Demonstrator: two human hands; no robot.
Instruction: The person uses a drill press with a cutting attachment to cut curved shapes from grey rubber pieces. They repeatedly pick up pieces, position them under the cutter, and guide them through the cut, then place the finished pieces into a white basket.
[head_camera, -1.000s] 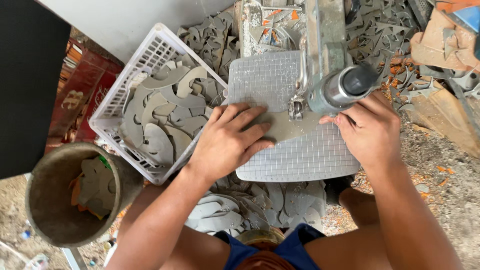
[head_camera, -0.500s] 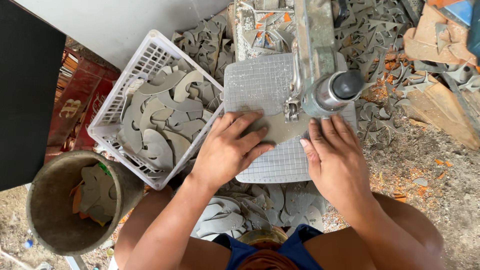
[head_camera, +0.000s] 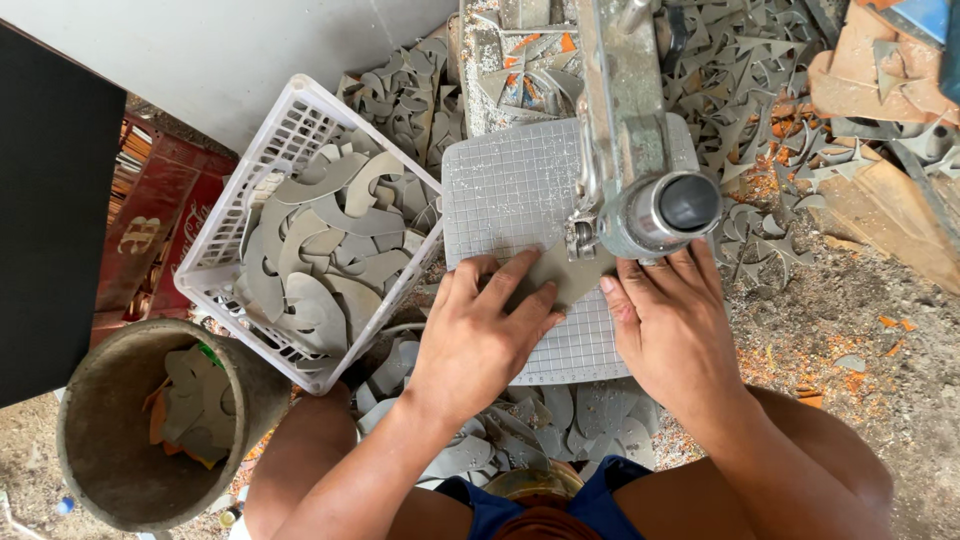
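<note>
Both your hands lie flat on the gridded grey work plate (head_camera: 520, 200) at the centre of the view. Your left hand (head_camera: 480, 335), at about 6 o'clock from the plate's middle, presses a flat grey cut piece (head_camera: 565, 275) down with spread fingers; it is not clenched, just palm and fingertips bearing on the piece. Your right hand (head_camera: 672, 330), at 4 o'clock, lies open too, its fingertips at the piece's right edge, just under the machine's round grey head (head_camera: 665, 212). Whether those fingertips actually touch the piece is hard to tell, since the head hides that edge.

At 9 o'clock from the plate stands a white slotted basket (head_camera: 215, 260) full of curved grey cutouts. At 8 o'clock, lower down, a round bucket (head_camera: 85, 440) holds a few more. Loose offcuts (head_camera: 740, 90) lie heaped at 1 o'clock.
</note>
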